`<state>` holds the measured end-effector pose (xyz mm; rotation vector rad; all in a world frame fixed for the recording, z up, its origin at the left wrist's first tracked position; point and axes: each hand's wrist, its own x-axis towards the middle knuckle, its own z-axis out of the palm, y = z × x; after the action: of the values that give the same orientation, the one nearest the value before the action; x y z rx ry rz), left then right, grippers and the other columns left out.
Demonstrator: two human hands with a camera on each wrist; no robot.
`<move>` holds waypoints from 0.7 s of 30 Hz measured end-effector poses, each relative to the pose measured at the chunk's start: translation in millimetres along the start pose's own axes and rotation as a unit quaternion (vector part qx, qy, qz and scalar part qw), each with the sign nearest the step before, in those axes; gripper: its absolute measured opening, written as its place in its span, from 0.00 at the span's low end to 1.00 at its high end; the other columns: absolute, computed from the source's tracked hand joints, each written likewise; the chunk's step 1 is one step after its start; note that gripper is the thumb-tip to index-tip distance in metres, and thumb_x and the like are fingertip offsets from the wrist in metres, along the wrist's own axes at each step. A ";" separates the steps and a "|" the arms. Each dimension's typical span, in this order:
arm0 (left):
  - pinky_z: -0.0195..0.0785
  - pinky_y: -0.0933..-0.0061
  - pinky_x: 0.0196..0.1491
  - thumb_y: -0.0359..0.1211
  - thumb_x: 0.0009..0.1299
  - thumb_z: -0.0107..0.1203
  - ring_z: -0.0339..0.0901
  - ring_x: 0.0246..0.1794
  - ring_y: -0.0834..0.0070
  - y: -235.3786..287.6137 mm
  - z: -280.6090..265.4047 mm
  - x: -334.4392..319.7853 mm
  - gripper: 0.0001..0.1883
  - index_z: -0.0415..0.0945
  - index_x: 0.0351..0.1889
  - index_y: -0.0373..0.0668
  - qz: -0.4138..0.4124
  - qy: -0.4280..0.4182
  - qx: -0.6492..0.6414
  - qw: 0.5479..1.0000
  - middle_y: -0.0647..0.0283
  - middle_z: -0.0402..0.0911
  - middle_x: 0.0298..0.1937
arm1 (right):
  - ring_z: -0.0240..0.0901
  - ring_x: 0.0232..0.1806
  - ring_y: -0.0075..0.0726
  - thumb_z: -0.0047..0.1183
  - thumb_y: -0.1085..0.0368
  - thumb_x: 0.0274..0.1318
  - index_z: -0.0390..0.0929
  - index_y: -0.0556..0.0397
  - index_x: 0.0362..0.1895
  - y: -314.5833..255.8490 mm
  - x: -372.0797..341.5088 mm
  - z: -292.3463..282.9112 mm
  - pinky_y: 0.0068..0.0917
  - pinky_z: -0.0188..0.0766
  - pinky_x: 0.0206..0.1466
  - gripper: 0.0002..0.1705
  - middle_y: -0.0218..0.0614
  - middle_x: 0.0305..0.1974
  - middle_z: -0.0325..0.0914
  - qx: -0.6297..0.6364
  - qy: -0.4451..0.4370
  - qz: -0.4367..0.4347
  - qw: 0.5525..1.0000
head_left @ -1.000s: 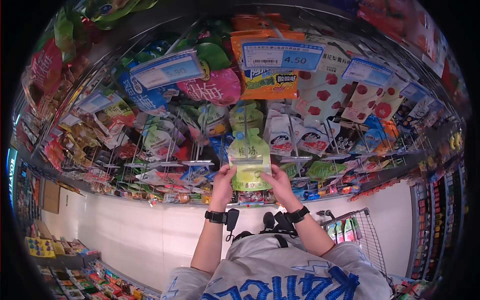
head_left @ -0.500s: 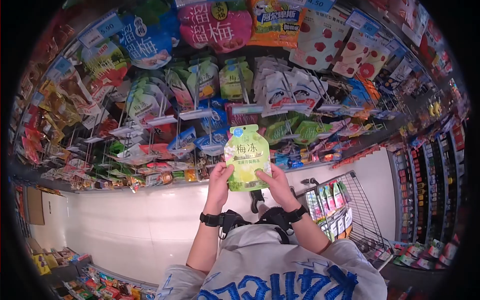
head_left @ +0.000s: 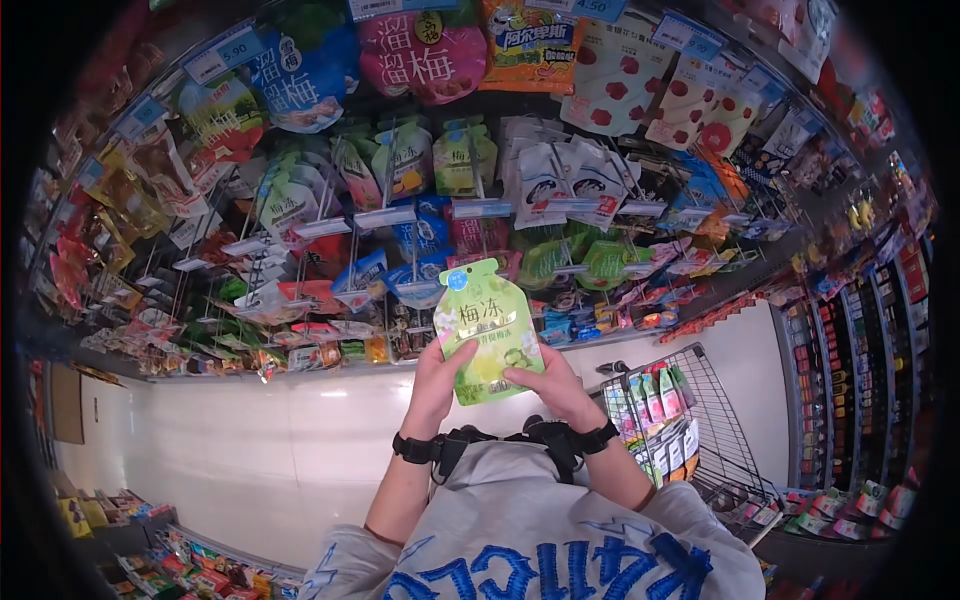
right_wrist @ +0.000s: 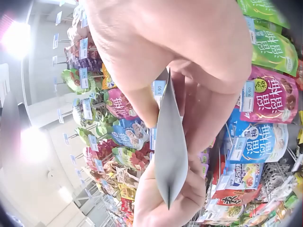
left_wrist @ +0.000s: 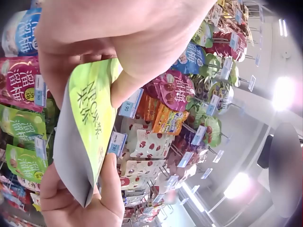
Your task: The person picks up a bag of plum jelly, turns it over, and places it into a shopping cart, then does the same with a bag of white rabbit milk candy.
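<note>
A light green snack pouch (head_left: 495,325) with Chinese lettering and a blue round sticker is held up in both hands, its top leaning left in the head view. My left hand (head_left: 434,387) pinches the lower left side, thumb across the front. On the lower right side, my right hand (head_left: 560,388) grips it with the thumb on the printed face. The left wrist view shows the pouch's bottom fold (left_wrist: 78,151) bulging between the hands. In the right wrist view its grey bottom (right_wrist: 170,151) appears edge-on, with fingers behind it.
Hanging snack racks span the space ahead, with a pink pouch (head_left: 425,50), white-and-red pouches (head_left: 615,80) and more green pouches (head_left: 465,157) on hooks. A wire shopping cart (head_left: 720,420) holding several packs stands at right. Pale floor (head_left: 250,430) lies below; low shelves (head_left: 200,560) are behind left.
The pouch has come away from the rack hooks, down toward the body, and has tilted leftward. Both hands keep hold of it. The head view has shifted, bringing more of the cart into sight.
</note>
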<state>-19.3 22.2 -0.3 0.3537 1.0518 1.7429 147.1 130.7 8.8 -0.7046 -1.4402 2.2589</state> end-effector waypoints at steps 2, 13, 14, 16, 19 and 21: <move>0.72 0.76 0.51 0.27 0.71 0.56 0.78 0.48 0.78 -4.8 8.1 3.6 0.17 0.72 0.57 0.35 0.011 0.020 0.000 1.000 0.61 0.80 0.52 | 0.76 0.48 0.22 0.63 0.69 0.55 0.74 0.57 0.56 -2.4 -1.5 -7.7 0.24 0.73 0.51 0.23 0.31 0.49 0.80 -0.013 -0.015 0.001 1.000; 0.71 0.76 0.51 0.25 0.67 0.60 0.75 0.49 0.77 -24.4 66.7 -3.0 0.24 0.66 0.60 0.37 0.147 0.122 0.194 0.962 0.61 0.77 0.52 | 0.75 0.49 0.23 0.63 0.72 0.54 0.73 0.58 0.56 -20.7 -13.4 -55.6 0.25 0.73 0.53 0.24 0.32 0.49 0.80 0.010 -0.009 -0.004 1.000; 0.70 0.76 0.50 0.25 0.66 0.61 0.74 0.47 0.78 -28.4 68.9 -4.8 0.25 0.65 0.60 0.37 0.213 0.195 0.299 0.909 0.61 0.76 0.51 | 0.75 0.49 0.23 0.63 0.72 0.54 0.73 0.58 0.56 -22.0 -13.4 -58.4 0.25 0.73 0.53 0.24 0.32 0.49 0.80 0.014 -0.012 -0.005 1.000; 0.71 0.76 0.48 0.26 0.65 0.62 0.73 0.46 0.78 -30.4 73.6 -8.5 0.25 0.66 0.58 0.36 0.208 0.172 0.301 0.915 0.61 0.75 0.50 | 0.76 0.48 0.23 0.63 0.71 0.54 0.73 0.58 0.55 -26.1 -12.6 -64.1 0.25 0.73 0.53 0.24 0.31 0.49 0.80 -0.022 0.012 -0.019 1.000; 0.71 0.75 0.49 0.27 0.63 0.64 0.73 0.50 0.76 -38.4 78.5 -15.7 0.28 0.64 0.60 0.36 0.164 0.112 0.292 0.936 0.58 0.73 0.53 | 0.73 0.55 0.26 0.62 0.72 0.54 0.71 0.58 0.59 -31.4 -12.9 -71.8 0.27 0.71 0.58 0.27 0.35 0.55 0.76 -0.069 -0.041 -0.005 0.997; 0.71 0.72 0.54 0.27 0.63 0.64 0.73 0.54 0.72 -43.5 89.8 -17.4 0.30 0.62 0.62 0.36 0.168 0.074 0.277 0.943 0.56 0.73 0.55 | 0.70 0.58 0.27 0.62 0.70 0.56 0.71 0.58 0.60 -36.6 -17.8 -63.3 0.27 0.69 0.60 0.27 0.36 0.58 0.74 -0.024 -0.085 -0.036 0.995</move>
<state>74.3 54.4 21.3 0.8013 1.6728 1.7598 200.3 181.9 23.6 -0.4768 -1.5753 2.2815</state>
